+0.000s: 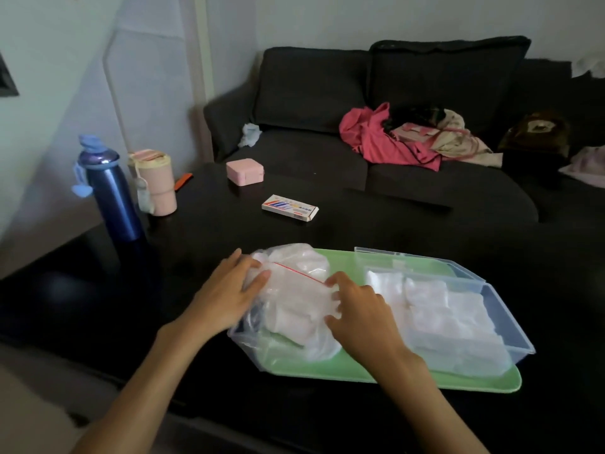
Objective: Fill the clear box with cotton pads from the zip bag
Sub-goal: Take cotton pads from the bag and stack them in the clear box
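A clear zip bag [296, 299] with a red seal line lies on the left half of a green tray [360, 375], with white cotton pads showing through it. My left hand [229, 293] holds the bag's left side, thumb on top. My right hand [357, 309] pinches the bag near the right end of the red seal. Right of the bag sits the clear box [504, 326], its lid open behind it, with white cotton pads [442, 312] lying inside.
A dark table [360, 224] carries a blue bottle [111, 194], a pink cup [155, 181], a pink case [245, 172] and a small printed carton [289, 208]. Behind it stands a dark sofa [311, 103] with a heap of clothes [409, 136].
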Demonstrator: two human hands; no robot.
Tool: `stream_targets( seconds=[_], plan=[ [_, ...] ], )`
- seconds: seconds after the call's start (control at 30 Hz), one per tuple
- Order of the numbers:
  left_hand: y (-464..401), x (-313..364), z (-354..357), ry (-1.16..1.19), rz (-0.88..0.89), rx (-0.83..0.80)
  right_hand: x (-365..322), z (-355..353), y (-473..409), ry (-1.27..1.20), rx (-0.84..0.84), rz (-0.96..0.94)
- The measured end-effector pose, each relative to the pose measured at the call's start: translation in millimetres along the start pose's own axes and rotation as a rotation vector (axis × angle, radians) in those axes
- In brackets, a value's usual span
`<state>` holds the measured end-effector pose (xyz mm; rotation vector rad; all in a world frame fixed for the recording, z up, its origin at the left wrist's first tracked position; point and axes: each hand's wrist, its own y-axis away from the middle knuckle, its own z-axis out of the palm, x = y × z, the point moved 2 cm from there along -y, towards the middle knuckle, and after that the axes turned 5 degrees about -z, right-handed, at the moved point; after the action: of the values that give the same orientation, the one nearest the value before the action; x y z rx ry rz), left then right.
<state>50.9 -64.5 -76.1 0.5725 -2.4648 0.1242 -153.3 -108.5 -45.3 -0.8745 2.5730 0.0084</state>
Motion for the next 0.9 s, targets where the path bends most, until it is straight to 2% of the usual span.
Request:
stream_targets(
  seconds=[0.1, 0.2, 0.27, 0.3, 0.37, 0.43, 0.5, 0.57, 0.63, 0.7, 0.77, 0.8, 0.9],
  plan=[
    [-6.5, -1.3, 1.2, 0.085, -0.080, 0.057, -0.3, 6.5, -4.8, -0.018, -0.029, -0.056],
    [-6.3, -4.1, 4.4, 0.533, -0.185, 0.075, -4.5, 17.9, -9.2, -0.163, -0.114, -0.125],
    [-5.2, -4.2, 4.8, 0.885, -0.356, 0.038, -7.2, 20.2, -15.2, -0.263, -0.123, -0.140],
    [-4.6, -5.0, 5.2, 0.995, -0.430, 0.009, -7.3, 19.6, -18.4, -0.318, -0.109, -0.139],
    [-1.7, -8.0, 7.7, 1.048, -0.487, -0.024, -6.8, 18.4, -22.3, -0.382, -0.099, -0.135],
    [0.1, -13.8, 8.7, 0.916, -0.462, 0.015, -8.6, 19.7, -19.5, -0.333, -0.117, -0.164],
    [-0.7, -21.0, 4.6, 0.630, -0.387, 0.098, -12.3, 23.5, -12.7, -0.204, -0.096, -0.190],
    [0.9, -21.1, -4.9, 0.323, -0.279, 0.164, -15.8, 23.9, -5.6, -0.058, -0.007, -0.154],
    [5.5, -13.3, -17.8, 0.082, -0.023, 0.322, -18.9, 18.4, 0.3, 0.053, 0.080, -0.065],
    [12.7, 1.4, -28.8, -0.048, 0.255, 0.455, -20.6, 9.8, 2.2, 0.069, 0.155, -0.036],
    [19.1, 11.8, -32.7, -0.158, 0.404, 0.427, -22.4, 2.7, 1.2, 0.039, 0.224, -0.057],
    [21.2, 13.6, -31.7, -0.190, 0.423, 0.393, -22.5, 0.2, 0.4, 0.032, 0.246, -0.071],
    [25.3, 4.6, -22.2, -0.219, 0.327, 0.300, -19.4, 3.3, -0.9, -0.012, 0.177, -0.085]
  ],
)
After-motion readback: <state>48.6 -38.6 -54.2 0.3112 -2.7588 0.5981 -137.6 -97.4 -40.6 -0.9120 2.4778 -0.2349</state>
